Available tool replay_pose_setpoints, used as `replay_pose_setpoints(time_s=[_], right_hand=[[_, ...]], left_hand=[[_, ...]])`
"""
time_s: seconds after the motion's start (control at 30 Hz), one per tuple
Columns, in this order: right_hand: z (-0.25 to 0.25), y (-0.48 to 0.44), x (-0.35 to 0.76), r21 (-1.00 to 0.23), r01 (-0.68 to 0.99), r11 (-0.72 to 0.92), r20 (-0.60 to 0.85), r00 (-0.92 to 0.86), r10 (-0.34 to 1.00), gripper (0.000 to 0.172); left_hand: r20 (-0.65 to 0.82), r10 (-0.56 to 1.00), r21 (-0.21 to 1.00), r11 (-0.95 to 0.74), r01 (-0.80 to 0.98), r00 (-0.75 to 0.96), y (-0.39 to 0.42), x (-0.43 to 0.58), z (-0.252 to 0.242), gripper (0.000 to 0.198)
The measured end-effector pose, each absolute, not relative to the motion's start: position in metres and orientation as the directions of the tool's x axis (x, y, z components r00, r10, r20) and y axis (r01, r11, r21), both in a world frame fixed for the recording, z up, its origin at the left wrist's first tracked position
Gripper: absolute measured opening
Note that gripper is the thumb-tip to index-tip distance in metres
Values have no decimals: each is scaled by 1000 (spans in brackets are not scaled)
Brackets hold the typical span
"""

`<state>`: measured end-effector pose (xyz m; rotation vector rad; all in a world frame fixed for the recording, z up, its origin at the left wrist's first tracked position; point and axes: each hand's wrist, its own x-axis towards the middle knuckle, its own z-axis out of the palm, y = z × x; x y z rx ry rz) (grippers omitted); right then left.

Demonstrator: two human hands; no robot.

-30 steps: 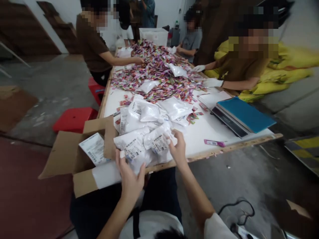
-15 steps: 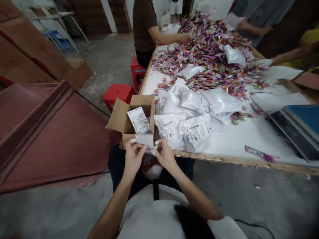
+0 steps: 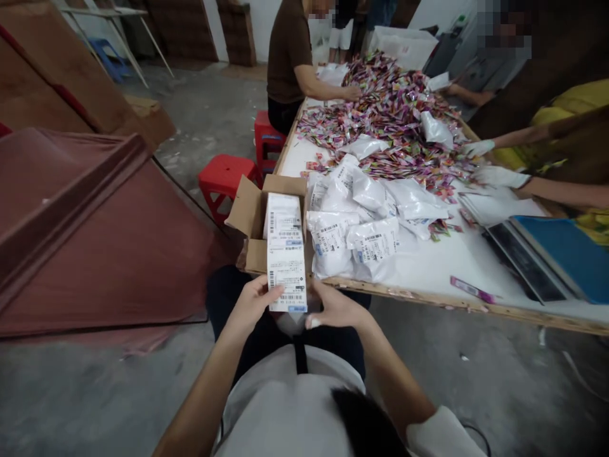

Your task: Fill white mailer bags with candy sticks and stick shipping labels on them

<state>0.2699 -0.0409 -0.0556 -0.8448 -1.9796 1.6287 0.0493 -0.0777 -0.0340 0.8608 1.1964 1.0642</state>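
Note:
A strip of printed shipping labels (image 3: 286, 266) runs out of an open cardboard box (image 3: 257, 255) toward my lap. My left hand (image 3: 254, 301) pinches the strip near its lower left edge, thumb on top of the print. To the right of the strip's end, my right hand (image 3: 335, 308) is open, thumb and fingers apart, with nothing visible in it; pale covers sit on a fingertip or thumb. Beside the box, white packages (image 3: 333, 244) bearing barcode labels lie piled on the table's near left part.
The table (image 3: 413, 270) carries a big heap of small colourful packets (image 3: 385, 105). A scale-like dark device with a blue top (image 3: 566, 254) sits at right. Co-workers reach in from both sides. Red stools (image 3: 226, 174) stand at left, near a reddish tarp (image 3: 109, 247).
The label strip now extends farther out of the box, printed side showing. My right hand has come off it and opened. The view has shifted slightly.

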Motion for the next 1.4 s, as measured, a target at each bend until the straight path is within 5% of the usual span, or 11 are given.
replay_pose_setpoints(time_s=[0.2,0.4,0.57,0.83,1.13,1.23,1.4], right_hand=[[-61,-31,235,-976,-161,-145,-63,-429,901,55],[-51,-32,229,-992,-119,45,89,-404,910,54],[-28,-5,222,-969,-133,210,242,-308,920,56],[-19,34,218,-967,-32,251,248,-313,917,43],[-24,15,223,-989,-115,96,138,-453,881,102],[-31,-5,234,-993,-117,-4,46,-421,906,99],[-47,-47,248,-981,-100,-165,-110,-411,905,76]], left_hand=[[-272,960,949,280,-143,71,-80,48,-29,52],[-257,960,933,216,-286,-112,-32,46,-10,59],[-225,972,951,205,-231,-64,9,55,2,51],[-130,990,943,108,-315,-51,41,56,12,47],[-147,939,916,10,-401,-312,90,41,13,26],[-110,933,947,-6,-321,-342,104,35,10,21],[33,932,971,57,233,-361,121,26,1,27]])
